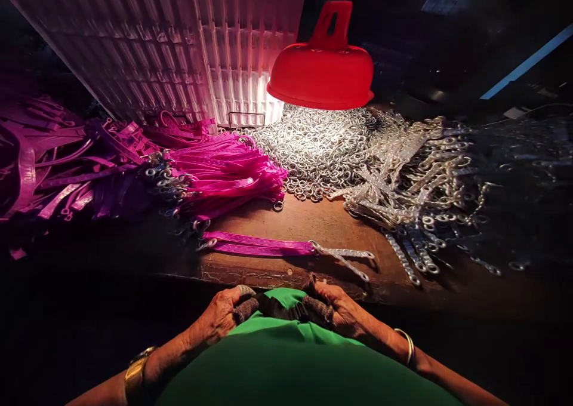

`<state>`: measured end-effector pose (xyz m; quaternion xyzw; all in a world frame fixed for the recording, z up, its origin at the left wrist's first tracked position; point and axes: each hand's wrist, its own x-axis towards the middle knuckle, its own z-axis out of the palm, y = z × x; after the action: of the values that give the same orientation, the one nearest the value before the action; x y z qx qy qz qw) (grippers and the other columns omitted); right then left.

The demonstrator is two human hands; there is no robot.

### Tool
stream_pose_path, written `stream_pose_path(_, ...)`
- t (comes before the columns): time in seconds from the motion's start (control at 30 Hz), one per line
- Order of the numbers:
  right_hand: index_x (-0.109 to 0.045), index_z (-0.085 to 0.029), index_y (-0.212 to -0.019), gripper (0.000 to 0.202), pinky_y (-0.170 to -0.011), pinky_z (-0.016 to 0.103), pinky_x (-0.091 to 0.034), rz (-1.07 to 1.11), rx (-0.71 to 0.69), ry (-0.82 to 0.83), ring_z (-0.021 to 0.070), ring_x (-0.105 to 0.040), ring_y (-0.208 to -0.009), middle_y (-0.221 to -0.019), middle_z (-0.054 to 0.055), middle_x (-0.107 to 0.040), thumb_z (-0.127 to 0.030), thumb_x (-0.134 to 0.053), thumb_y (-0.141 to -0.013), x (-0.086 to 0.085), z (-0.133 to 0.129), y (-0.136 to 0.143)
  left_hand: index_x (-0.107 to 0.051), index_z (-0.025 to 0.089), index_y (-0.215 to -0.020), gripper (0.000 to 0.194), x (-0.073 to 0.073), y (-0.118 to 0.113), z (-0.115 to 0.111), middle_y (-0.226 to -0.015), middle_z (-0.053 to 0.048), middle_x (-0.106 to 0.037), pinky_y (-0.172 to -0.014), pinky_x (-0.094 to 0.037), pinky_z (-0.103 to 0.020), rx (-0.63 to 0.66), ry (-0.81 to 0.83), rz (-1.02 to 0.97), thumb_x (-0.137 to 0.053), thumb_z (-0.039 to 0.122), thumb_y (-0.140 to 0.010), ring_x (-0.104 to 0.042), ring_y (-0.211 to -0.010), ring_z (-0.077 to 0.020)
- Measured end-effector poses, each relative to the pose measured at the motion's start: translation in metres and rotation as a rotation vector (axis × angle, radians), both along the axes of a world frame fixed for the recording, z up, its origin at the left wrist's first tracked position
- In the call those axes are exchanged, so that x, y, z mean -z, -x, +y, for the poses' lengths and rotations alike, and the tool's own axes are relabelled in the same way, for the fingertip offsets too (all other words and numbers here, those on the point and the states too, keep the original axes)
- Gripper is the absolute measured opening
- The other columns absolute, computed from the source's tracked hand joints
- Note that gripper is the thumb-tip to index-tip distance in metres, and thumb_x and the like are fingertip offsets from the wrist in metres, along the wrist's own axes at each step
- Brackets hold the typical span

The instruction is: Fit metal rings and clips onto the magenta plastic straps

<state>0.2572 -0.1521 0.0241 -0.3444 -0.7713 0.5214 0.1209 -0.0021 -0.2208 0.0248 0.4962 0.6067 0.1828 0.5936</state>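
Note:
My left hand point(228, 311), with cloth wraps on its fingertips, is closed on the left side of a black gathered band point(282, 308) at the waist of my green garment point(286, 364). On the band's right side, my right hand point(333, 305) grips it too, its fingers also wrapped. Just beyond both hands, a pink strap point(262, 245) lies across the wooden table point(290, 215). Metal rings sit at the strap's left end, and two silvery braided pieces point(347, 257) spread from a ring at its right end.
Pink straps point(228, 170) are piled at the left. Loose metal rings point(317, 149) heap up under a red lamp point(322, 74), in front of a corrugated panel point(170, 48). Silvery braided pieces point(412, 179) with rings lie at the right.

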Motion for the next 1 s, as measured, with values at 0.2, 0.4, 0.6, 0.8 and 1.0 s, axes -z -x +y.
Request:
stream_pose_path(0.2,-0.04,-0.019,-0.067,0.04,-0.059,0.024,-0.037,0.081,0.058,0.07,0.0114,-0.038,-0.064,-0.068,-0.001,-0.042,-0.052,-0.041,-0.09,-0.004,-0.012,0.008,-0.063,0.013,-0.081,0.035,0.008,-0.001,-0.017,-0.072,-0.004,-0.062,-0.06,-0.042,-0.027,-0.155,-0.024,-0.1,-0.055,0.046,-0.075,-0.055,-0.068,-0.0171)
stream_pose_path(0.4,-0.035,-0.02,-0.066,0.031,-0.055,0.025,-0.033,0.026,0.075,-0.131,0.0106,-0.034,-0.059,-0.064,-0.002,-0.038,-0.043,-0.043,-0.086,0.006,-0.024,0.006,-0.064,0.012,-0.08,0.029,0.022,0.004,-0.024,-0.075,-0.006,-0.065,-0.064,-0.043,-0.027,-0.17,-0.146,-0.005,-0.056,0.039,-0.076,-0.059,-0.073,-0.0184)
stream_pose_path(0.6,-0.032,-0.021,-0.062,0.031,-0.052,0.025,-0.03,-0.117,0.276,-0.259,0.0113,-0.035,-0.056,-0.059,-0.002,-0.039,-0.041,-0.04,-0.084,0.02,-0.046,0.002,-0.063,0.012,-0.081,0.028,0.029,-0.005,-0.03,-0.076,-0.007,-0.066,-0.064,-0.043,-0.026,-0.14,-0.298,0.063,-0.049,0.037,-0.081,-0.059,-0.072,-0.0186)
stream_pose_path(0.8,-0.033,-0.02,-0.061,0.024,-0.055,0.025,-0.03,-0.327,0.429,-0.277,0.0127,-0.04,-0.058,-0.059,-0.001,-0.045,-0.033,-0.043,-0.078,0.026,-0.062,-0.005,-0.06,0.014,-0.074,0.029,0.03,-0.017,-0.028,-0.065,-0.002,-0.057,-0.059,-0.038,-0.026,-0.072,-0.33,0.086,-0.045,0.037,-0.081,-0.05,-0.062,-0.015)
stream_pose_path(1.0,-0.033,-0.02,-0.061,0.019,-0.055,0.024,-0.027,-0.391,0.548,-0.208,0.0111,-0.037,-0.057,-0.059,-0.002,-0.042,-0.022,-0.046,-0.074,0.045,-0.068,-0.014,-0.06,0.016,-0.072,0.03,0.053,-0.027,-0.014,-0.064,-0.001,-0.056,-0.059,-0.038,-0.026,0.001,-0.37,0.104,-0.044,0.039,-0.08,-0.052,-0.063,-0.0163)
